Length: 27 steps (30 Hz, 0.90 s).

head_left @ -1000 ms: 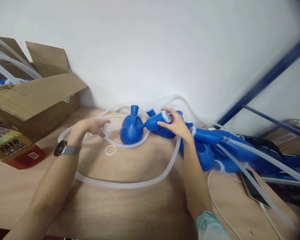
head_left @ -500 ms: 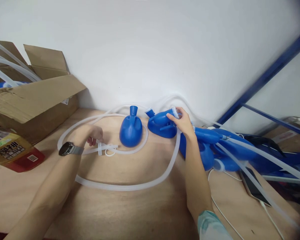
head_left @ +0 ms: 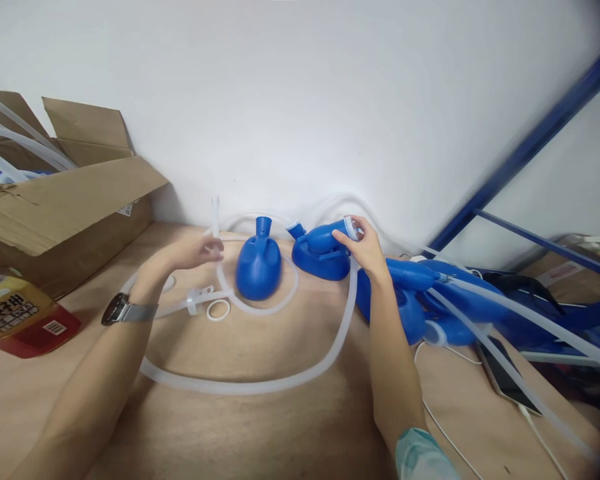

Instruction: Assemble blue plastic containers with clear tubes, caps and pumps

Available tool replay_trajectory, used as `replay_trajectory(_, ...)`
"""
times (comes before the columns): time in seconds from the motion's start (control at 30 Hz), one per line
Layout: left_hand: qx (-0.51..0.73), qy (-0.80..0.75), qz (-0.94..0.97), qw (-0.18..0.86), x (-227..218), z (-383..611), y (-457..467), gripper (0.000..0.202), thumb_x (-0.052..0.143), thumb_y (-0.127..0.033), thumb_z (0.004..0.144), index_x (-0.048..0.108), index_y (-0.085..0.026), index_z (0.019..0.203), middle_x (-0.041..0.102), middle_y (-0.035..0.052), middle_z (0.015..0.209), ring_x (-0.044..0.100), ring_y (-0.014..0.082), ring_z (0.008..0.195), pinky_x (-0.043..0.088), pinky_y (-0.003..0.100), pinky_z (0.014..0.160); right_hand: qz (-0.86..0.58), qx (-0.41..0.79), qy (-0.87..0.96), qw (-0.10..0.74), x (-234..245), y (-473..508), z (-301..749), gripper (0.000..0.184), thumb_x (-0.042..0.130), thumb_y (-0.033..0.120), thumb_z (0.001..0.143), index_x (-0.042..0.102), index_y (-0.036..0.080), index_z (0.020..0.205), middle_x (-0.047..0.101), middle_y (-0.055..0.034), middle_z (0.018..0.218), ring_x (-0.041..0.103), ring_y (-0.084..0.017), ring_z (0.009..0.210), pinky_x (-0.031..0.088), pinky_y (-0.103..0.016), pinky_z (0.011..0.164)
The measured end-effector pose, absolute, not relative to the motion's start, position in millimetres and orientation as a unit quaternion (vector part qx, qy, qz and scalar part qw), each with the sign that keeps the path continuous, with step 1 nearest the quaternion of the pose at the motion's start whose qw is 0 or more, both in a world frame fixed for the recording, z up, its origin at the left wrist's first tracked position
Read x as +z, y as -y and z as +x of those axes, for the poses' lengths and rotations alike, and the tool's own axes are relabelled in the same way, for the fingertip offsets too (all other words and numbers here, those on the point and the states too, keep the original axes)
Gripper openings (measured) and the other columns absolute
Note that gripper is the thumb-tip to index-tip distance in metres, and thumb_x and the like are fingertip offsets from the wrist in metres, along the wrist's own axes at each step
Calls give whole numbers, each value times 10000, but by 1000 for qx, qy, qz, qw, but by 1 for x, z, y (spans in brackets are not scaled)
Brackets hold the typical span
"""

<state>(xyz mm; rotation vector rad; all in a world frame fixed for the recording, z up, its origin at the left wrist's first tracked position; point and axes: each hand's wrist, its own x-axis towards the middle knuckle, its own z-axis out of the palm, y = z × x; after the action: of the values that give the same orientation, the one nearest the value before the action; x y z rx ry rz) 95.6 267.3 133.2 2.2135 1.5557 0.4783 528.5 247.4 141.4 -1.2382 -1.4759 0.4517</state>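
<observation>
My left hand [head_left: 200,252] pinches a translucent hose [head_left: 215,217] near its end, which points up toward the wall. My right hand [head_left: 364,243] grips the white-capped end of a blue urinal bottle [head_left: 325,237] lying at the back of the table. Left of that bottle stands a second blue urinal bottle [head_left: 257,270] with a flared mouth, and hose curves around its base. In front of my left hand lie a clear plastic fitting [head_left: 196,303] and a flat white ring [head_left: 219,301]. A thicker hose [head_left: 230,387] loops across the tabletop from the right bottle's side.
An open cardboard box [head_left: 75,200] with hoses in it stands at the left. Before it is a red-and-yellow jug [head_left: 35,323]. More blue bottles [head_left: 410,303] are heaped at the right, near a phone [head_left: 507,373] with a cable. A blue metal frame [head_left: 530,157] rises beyond.
My left hand has moved up and away from beside the fitting, and a hose end now stands raised in it. The white ring lies apart from the fitting. My right hand keeps its grip.
</observation>
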Motion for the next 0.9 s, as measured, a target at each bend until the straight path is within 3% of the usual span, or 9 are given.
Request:
replay_trajectory(0.13,358,-516,766,139,156,126,-242,457,618,-590,880,709,-216,1126,759,117,1172,726,302,1083,566,402,990,-494,246,573,606,144,-248,523,703,826,664,715,623,280,1268,670,-93,1293,683,-316,1130,627,-477,940)
replay_trajectory(0.23,490,-428,711,265,155,156,-230,401,691,-534,858,584,-208,1066,718,95,1163,754,259,987,605,414,942,-468,294,528,644,146,-249,519,644,732,721,769,619,283,1227,693,-81,1257,685,-327,1165,654,-434,831)
replay_trajectory(0.37,553,-301,609,482,141,191,-224,490,769,-340,763,388,-255,1060,698,-2,1019,745,177,757,612,335,728,-444,317,526,653,149,-245,511,597,668,720,817,618,269,1205,706,-81,1195,681,-342,1176,653,-429,789)
replay_trajectory(0.43,526,-291,583,546,137,203,-220,522,730,-281,733,382,-262,1122,689,-26,916,668,134,612,502,244,549,-455,313,554,623,152,-240,506,601,650,713,832,607,282,1249,697,-77,1204,679,-336,1163,643,-422,797)
replay_trajectory(0.5,473,-306,595,573,137,209,-215,470,664,-297,762,428,-243,1164,661,-29,837,547,102,500,345,220,443,-469,301,578,596,155,-234,501,612,643,702,838,589,301,1298,689,-63,1200,684,-321,1120,632,-405,793)
replay_trajectory(0.57,423,-333,630,559,140,211,-209,325,594,-343,846,497,-222,1132,629,-20,807,485,100,495,306,241,440,-472,287,593,585,158,-228,497,610,661,669,831,576,320,1325,685,-42,1156,692,-299,1046,620,-383,761)
replay_trajectory(0.67,383,-350,695,498,144,208,-200,188,525,-400,962,560,-218,992,603,-3,811,497,131,592,417,279,537,-461,282,614,576,163,-220,492,562,656,617,834,585,333,1313,668,-23,1047,686,-270,923,589,-357,690)
replay_trajectory(0.77,365,-329,748,447,146,206,-195,350,468,-507,1038,598,-212,900,579,15,793,508,159,652,466,298,608,-454,266,630,572,166,-216,490,523,622,601,851,597,324,1294,642,-20,966,665,-259,858,573,-364,693)
replay_trajectory(0.9,359,-317,785,392,143,206,-196,447,427,-574,1072,653,-194,998,547,6,761,504,162,673,447,281,611,-457,203,630,594,165,-216,494,567,577,646,857,578,316,1318,641,-33,1009,656,-267,893,571,-379,755)
